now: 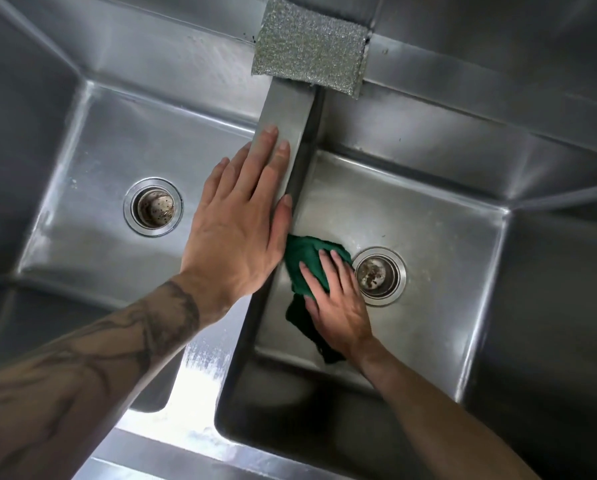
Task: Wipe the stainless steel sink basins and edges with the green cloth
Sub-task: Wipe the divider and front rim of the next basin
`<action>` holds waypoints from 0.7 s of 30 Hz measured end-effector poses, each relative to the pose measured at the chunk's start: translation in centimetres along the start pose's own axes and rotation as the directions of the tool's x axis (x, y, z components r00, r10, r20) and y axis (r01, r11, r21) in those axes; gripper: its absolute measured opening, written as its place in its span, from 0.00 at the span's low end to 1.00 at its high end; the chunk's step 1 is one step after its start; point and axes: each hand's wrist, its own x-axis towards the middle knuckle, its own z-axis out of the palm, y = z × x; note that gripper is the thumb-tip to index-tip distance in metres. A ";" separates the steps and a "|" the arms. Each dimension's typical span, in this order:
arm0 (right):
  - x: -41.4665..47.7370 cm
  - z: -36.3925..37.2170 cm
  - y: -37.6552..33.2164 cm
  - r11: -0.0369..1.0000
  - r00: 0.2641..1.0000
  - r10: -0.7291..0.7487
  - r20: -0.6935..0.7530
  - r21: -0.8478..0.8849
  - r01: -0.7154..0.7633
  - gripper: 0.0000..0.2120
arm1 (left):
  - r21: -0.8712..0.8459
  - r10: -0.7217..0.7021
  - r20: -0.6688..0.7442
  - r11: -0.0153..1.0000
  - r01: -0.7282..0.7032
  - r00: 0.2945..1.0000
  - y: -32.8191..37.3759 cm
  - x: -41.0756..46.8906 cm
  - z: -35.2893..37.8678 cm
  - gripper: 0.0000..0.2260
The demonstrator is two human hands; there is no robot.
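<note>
A stainless steel double sink fills the view, with a left basin and a right basin. My left hand lies flat with fingers spread on the divider edge between the basins, holding nothing. My right hand is down in the right basin, pressing the crumpled green cloth against the floor by the divider wall. Part of the cloth trails under my wrist. The right drain lies just right of my fingers.
A silver scouring sponge rests on the far end of the divider at the back rim. The left drain has a strainer basket in it. The wet front rim shines near my forearms.
</note>
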 end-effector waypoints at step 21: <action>3.7 0.1 -3.0 0.989 0.992 0.126 -0.007 0.075 -0.125 0.26 | -0.003 -0.013 -0.022 1.000 0.013 1.000 0.3 -0.2 -0.5 0.26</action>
